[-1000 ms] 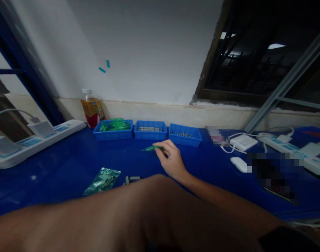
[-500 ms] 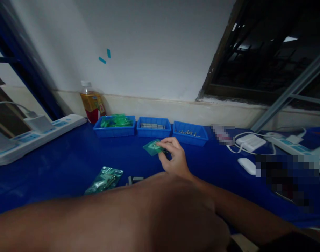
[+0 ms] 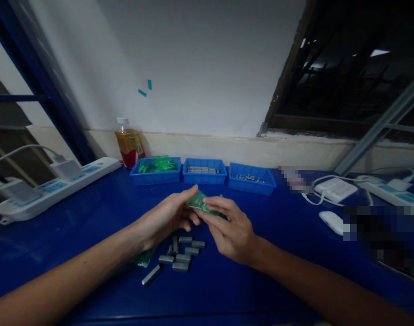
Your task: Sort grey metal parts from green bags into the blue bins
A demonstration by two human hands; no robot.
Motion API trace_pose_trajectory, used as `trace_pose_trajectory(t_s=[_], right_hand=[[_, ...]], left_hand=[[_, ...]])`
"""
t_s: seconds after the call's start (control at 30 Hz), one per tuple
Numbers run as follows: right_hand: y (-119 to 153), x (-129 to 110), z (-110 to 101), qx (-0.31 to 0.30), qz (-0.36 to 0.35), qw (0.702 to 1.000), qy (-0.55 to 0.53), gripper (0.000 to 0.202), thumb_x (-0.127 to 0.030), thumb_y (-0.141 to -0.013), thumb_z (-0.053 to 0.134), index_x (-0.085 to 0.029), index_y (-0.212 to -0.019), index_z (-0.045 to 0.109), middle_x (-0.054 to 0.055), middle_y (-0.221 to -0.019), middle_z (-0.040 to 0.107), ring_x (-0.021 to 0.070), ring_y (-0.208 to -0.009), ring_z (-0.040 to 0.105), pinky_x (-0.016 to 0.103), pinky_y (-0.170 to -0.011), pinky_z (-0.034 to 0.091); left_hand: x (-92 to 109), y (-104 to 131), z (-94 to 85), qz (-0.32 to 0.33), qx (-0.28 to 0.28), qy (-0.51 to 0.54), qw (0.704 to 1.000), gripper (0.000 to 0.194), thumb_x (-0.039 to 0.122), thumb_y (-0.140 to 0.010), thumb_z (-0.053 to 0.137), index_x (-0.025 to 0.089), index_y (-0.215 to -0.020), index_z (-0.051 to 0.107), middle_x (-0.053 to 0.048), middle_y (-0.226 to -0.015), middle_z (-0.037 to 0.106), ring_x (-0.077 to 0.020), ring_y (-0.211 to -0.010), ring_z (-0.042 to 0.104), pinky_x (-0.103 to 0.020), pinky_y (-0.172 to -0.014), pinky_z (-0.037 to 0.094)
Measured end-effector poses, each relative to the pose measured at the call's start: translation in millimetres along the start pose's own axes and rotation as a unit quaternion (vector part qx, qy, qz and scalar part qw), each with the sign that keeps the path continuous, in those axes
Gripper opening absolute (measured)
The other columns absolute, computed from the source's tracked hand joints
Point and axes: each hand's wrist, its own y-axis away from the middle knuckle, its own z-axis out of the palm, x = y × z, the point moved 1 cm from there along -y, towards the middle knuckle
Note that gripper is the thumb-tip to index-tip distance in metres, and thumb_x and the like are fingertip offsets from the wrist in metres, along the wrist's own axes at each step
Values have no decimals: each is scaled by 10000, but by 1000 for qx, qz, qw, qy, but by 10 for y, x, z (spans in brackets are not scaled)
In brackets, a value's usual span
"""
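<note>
My left hand (image 3: 169,215) and my right hand (image 3: 232,226) meet in front of the blue bins, around a small green plastic bag (image 3: 200,201). The right thumb and fingers pinch the bag's right side. At its left edge the left thumb lies along it, with the other fingers curled underneath. The bag's contents cannot be made out. Below the hands, several short grey metal bars (image 3: 183,258) lie loose on the blue tabletop (image 3: 227,290). Another green bag (image 3: 144,259) lies partly hidden under my left wrist.
Along the wall stand a bin of green bags (image 3: 155,178), a bin of metal bars (image 3: 204,178) and a bin of small metal parts (image 3: 250,184). A bottle (image 3: 128,145) and power strip (image 3: 57,185) are left; a white case (image 3: 332,222) and cables lie right.
My left arm, which crossed the lower view, has swung back left, and its hand has come to the green bag. The right hand still holds the bag. The loose metal bars are uncovered.
</note>
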Motion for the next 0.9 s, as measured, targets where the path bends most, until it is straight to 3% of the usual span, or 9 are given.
trace_pose_trajectory(t_s=[0.13, 0.17, 0.23, 0.3, 0.43, 0.53, 0.67, 0.8, 0.9], right_hand=[[-35, -91, -7, -70, -30, 996, 51, 332, -107, -833, 516, -158, -1153, 589, 148, -1159, 572, 249, -1204, 481, 426, -971, 476], [-44, -104, -3, -75, -25, 995, 60, 288, -138, -840, 524, -159, -1114, 607, 145, -1141, 585, 254, -1207, 477, 438, -968, 469], [-53, -115, 13, -77, -15, 994, 74, 220, -176, -846, 537, -162, -1044, 631, 137, -1111, 599, 256, -1196, 484, 446, -953, 463], [-50, -108, 32, -76, -9, 994, 81, 189, -188, -849, 539, -165, -1006, 642, 135, -1101, 599, 252, -1176, 496, 437, -934, 462], [-27, -56, 60, -76, 16, 994, 82, 176, -203, -856, 533, -176, -986, 650, 131, -1102, 583, 245, -1167, 492, 425, -916, 453], [-27, -18, 62, -96, 50, 992, 69, 167, -238, -862, 537, -184, -962, 661, 116, -1055, 595, 246, -1141, 497, 423, -915, 437], [-59, -75, 44, -175, 100, 979, 27, 309, -394, -863, 549, -177, -1067, 632, 97, -967, 624, 237, -1011, 538, 431, -891, 426], [-77, -301, 40, -265, 103, 959, -17, 760, -600, -755, 599, -129, -1329, 439, 160, -1179, 568, 291, -1110, 490, 485, -941, 388], [-83, -494, 116, -298, 60, 952, -41, 942, -647, -703, 616, -146, -1429, 285, 196, -1366, 433, 329, -1246, 401, 525, -1015, 323]], left_hand=[[101, -5, -143, 122, 81, -178, 973, 314, 469, -767, 612, 155, -777, 610, -21, -675, 608, -138, -610, 541, -236, -569, 417], [169, -23, -262, 165, 130, -256, 944, 311, 466, -776, 598, 156, -783, 607, -24, -674, 617, -150, -622, 555, -246, -584, 429], [358, -78, -587, 260, 281, -409, 828, 303, 438, -792, 584, 161, -911, 616, -34, -770, 655, -168, -679, 578, -258, -629, 438], [562, -178, -967, 292, 374, -502, 723, 339, 389, -851, 514, 140, -1067, 591, -57, -918, 669, -182, -785, 595, -270, -706, 444], [810, -506, -1614, 187, 351, -677, 620, 402, 330, -923, 384, 91, -1203, 543, -90, -1056, 654, -225, -949, 581, -308, -812, 428], [786, -759, -1843, 90, 255, -736, 621, 368, 256, -881, 453, 99, -1188, 582, -68, -1028, 675, -224, -956, 593, -288, -819, 423], [670, -959, -1854, 25, 188, -766, 614, 422, 153, -799, 527, 140, -1217, 585, -92, -1020, 687, -227, -903, 613, -300, -808, 439], [599, -969, -1675, -4, 190, -779, 597, 449, 159, -787, 506, 78, -1225, 566, -175, -1116, 624, -288, -950, 599, -369, -815, 439], [526, -854, -1469, 11, 254, -767, 590, 436, 248, -835, 455, 113, -1237, 553, -236, -1196, 536, -353, -918, 611, -416, -738, 469]])
